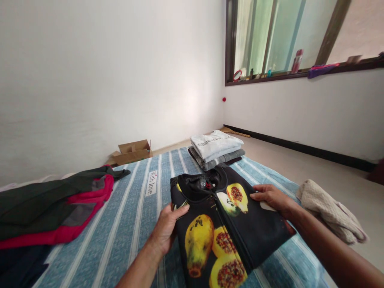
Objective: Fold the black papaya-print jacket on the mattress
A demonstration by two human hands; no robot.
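the black papaya-print shirt [228, 228], half folded on the striped bedsheet [126, 224] before the folded stack [216, 150], looks light and limp, best taken at its edges, where the left hand [166, 230] and right hand [270, 198] press flat, fingers spread, clasping nothing.

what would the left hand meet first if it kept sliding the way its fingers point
The left hand lies flat, fingers aimed right across the black papaya-print shirt. Going on, it would probably ride over that shirt's folded centre ridge before nearing the right hand; depth is unclear.
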